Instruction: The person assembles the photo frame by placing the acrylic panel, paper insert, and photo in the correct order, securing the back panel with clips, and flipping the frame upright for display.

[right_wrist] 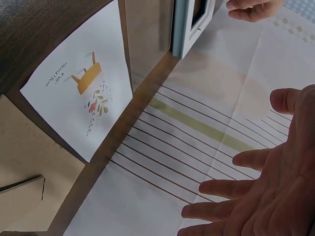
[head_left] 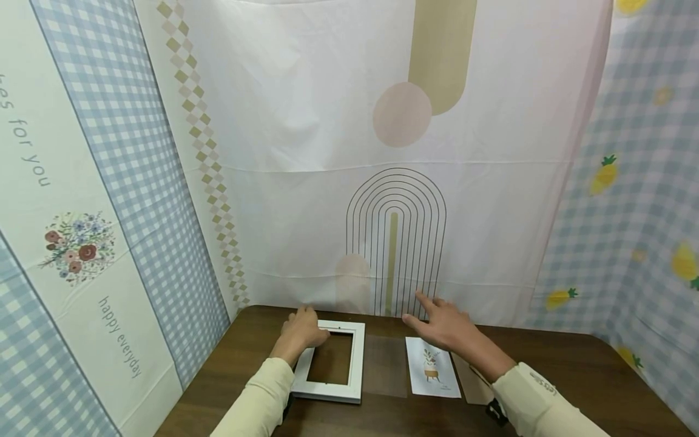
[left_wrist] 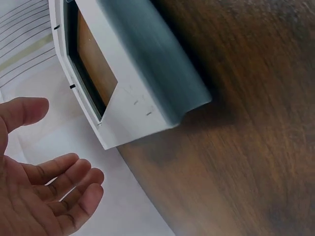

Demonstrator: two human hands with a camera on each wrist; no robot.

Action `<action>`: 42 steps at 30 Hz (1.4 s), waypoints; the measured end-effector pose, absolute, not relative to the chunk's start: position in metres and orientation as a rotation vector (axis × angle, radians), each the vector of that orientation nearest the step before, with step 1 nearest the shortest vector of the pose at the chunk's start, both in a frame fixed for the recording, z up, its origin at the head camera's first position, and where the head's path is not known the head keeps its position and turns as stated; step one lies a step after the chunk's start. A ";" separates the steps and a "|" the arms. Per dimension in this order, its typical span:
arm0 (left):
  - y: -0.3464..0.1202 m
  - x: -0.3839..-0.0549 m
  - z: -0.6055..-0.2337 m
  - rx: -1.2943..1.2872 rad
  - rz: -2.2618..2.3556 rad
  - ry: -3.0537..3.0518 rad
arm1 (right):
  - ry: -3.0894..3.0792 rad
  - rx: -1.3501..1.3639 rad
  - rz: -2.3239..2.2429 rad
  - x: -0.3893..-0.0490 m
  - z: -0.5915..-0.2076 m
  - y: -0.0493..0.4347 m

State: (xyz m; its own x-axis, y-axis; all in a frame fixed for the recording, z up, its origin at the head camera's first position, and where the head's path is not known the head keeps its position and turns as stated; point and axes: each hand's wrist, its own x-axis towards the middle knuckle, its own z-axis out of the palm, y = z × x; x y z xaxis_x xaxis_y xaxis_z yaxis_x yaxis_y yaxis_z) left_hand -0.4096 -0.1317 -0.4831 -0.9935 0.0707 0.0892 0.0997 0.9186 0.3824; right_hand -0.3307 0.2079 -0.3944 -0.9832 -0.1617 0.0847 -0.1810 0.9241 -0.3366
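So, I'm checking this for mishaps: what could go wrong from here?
The see-through sheet barely stands out against the dark table, so it might get bumped or smudged. The right sleeve overlaps the brown board in the head view; if lowered, it could drag it. The thin print lies loose and might shift under the right hand.

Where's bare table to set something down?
Head view: table right of the right sleeve; left of the left sleeve; strip nearest the camera, between sleeves, below white frame and card. Crowded: the middle row of frame, see-through sheet, card and tan board.
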 end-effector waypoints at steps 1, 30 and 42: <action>-0.134 -0.419 -0.494 -0.125 -0.595 -3.005 | -3.025 0.274 0.536 -0.331 -0.394 0.208; -0.134 -0.366 -0.455 -0.005 -0.699 -3.101 | -3.050 0.298 0.523 -0.333 -0.409 0.203; -0.164 -0.461 -0.557 -0.024 -0.713 -3.102 | -3.066 0.301 0.519 -0.331 -0.416 0.199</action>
State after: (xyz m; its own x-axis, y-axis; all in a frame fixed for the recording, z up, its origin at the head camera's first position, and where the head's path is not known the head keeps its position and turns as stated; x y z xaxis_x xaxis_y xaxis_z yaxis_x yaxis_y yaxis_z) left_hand -0.4609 -0.1644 -0.5572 -0.9990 0.0243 -0.0373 0.0056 0.8997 0.4365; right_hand -0.3309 0.1985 -0.4165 -0.9812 -0.1864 0.0493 -0.1922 0.9262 -0.3244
